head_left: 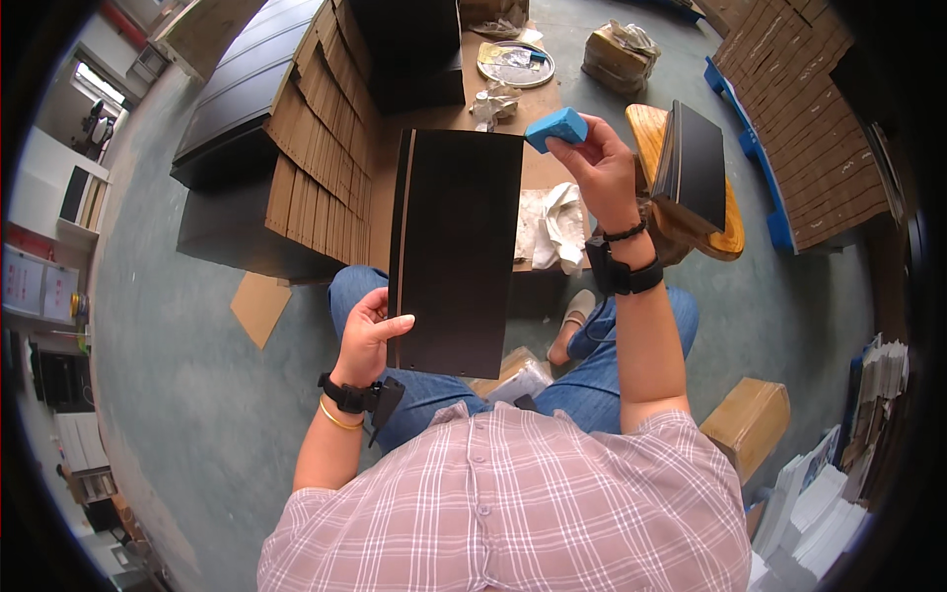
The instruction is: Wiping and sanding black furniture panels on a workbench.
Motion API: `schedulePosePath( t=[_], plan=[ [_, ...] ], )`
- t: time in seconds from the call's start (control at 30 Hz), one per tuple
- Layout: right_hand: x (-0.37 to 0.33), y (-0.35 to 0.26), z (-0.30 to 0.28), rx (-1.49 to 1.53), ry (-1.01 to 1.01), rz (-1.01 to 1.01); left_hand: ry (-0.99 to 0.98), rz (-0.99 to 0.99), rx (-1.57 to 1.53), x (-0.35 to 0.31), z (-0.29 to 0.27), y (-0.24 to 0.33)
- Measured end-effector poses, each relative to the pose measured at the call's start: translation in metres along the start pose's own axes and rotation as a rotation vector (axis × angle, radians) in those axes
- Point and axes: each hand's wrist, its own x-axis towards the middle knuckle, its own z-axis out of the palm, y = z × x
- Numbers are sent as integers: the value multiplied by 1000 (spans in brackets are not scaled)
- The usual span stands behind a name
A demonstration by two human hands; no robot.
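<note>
Far left, fanned brown cardboard sheets (316,148) on the low surface (434,123). Left hand (370,335) pinches the dark flat panel (456,252) at its lower left edge, thumb on front, held upright over the lap. Panel looks thin, stiff, light, probably smooth-faced; edge grip seems best. Right hand (602,168) closed around a blue sponge block (555,128), soft and squashy, just beside the panel's top right corner. Further right, a stack of dark panels (695,163) on a wooden stool (691,212).
</note>
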Motion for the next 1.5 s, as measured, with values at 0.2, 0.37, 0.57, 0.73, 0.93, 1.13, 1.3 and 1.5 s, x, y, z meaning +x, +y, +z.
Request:
schedulePosePath(
  t=[0.2,0.37,0.57,0.73,0.93,1.13,1.3,1.5],
  plan=[
    [1,0,4,-236,-102,-92,-15,-34,-56,-2,3,2],
    [-22,-9,10,-243,-242,-77,-15,-26,-72,1,-1,7],
    [-84,-42,20,-289,-454,-77,34,-40,-161,7,-4,15],
    [-126,-61,18,-208,-649,-28,54,-63,-241,9,-10,16],
    [-114,-58,13,-94,-569,110,16,-49,-310,6,-14,18],
    [-89,-40,36,-169,-313,-95,3,-45,-337,8,-11,21],
    [-112,-59,27,-288,-492,-97,1,-50,-378,8,-15,22],
    [-134,-70,9,-204,-697,26,21,-43,-404,11,-14,22]
  ],
)
